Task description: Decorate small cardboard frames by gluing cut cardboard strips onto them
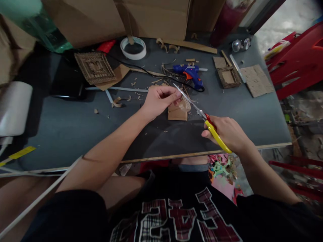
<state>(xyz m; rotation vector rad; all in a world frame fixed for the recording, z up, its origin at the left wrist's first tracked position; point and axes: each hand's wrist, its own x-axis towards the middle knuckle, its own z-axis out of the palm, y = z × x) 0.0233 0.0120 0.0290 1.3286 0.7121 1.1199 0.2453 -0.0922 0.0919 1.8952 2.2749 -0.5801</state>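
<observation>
My right hand (225, 131) grips a pair of scissors (199, 112) with red and yellow handles, the blades pointing up and left. The blades reach the fingertips of my left hand (164, 99), which is closed in a pinch. A small pale, ridged curled strip (186, 105), probably corrugated cardboard, sits at those fingertips, partly behind the blades. Below them a small brown cardboard piece (177, 114) lies flat on the table. Beyond my hands rests a blue glue gun (189, 72) with an orange trigger and a glue stick at its back.
The dark table (252, 121) bears cardboard scraps around my hands. A roll of white tape (133, 48) and a square corrugated panel (95, 68) lie at back left. A small cardboard tray (229, 78), corrugated pieces (256, 80) and glasses (241, 44) are at right. A white cable (40, 198) crosses lower left.
</observation>
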